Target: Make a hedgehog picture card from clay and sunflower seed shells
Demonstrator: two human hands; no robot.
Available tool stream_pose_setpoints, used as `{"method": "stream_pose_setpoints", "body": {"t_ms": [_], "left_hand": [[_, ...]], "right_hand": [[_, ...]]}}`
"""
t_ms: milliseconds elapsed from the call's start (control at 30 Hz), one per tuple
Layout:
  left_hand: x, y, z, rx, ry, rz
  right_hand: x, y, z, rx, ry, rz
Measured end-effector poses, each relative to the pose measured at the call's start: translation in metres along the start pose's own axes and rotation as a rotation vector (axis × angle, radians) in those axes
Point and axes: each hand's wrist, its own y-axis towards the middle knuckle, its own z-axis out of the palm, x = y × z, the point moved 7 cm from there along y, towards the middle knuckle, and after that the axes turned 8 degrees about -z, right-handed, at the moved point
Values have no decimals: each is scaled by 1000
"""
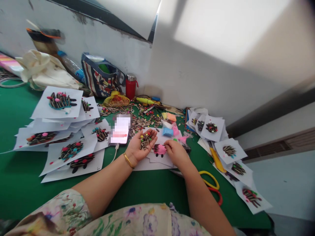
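Observation:
My left hand (138, 148) is turned palm up and cupped, holding a heap of striped sunflower seeds (145, 141) with a few red and yellow bits among them. A flat pink clay shape (160, 149) lies on white paper (145, 165), with dark seeds stuck along its upper left and two black ones under it. My right hand (176, 151) is at the right edge of this shape, thumb and fingers pinched together. Whatever they pinch is too small to make out. Beyond them sit a blue clay packet (168, 131) and an orange one (171, 117).
Finished seed pictures on paper are piled at left (59, 111) and right (230, 151). A phone (120, 129) stands left of my hands, before scattered seeds (140, 121). Scissors (210, 180) lie near my right forearm. Behind are a red flask (131, 87) and a striped bag (100, 77).

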Motion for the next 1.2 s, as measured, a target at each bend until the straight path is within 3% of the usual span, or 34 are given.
{"method": "stream_pose_setpoints", "body": {"t_ms": [100, 233, 367, 500, 700, 933, 1200], "left_hand": [[-1, 1, -1, 11, 9, 4], [-2, 0, -1, 12, 12, 6], [-2, 0, 0, 9, 11, 6], [-1, 1, 0, 10, 15, 6], [-1, -2, 1, -5, 22, 13], [0, -3, 2, -9, 17, 12], [-1, -3, 2, -23, 5, 11]], "right_hand": [[0, 0, 0, 0, -2, 20], [8, -1, -6, -82, 47, -92], [2, -2, -10, -184, 111, -15], [7, 2, -10, -265, 71, -128], [-10, 10, 7, -206, 101, 26], [-4, 13, 6, -236, 36, -52], [-1, 15, 15, -173, 28, -85]]}}
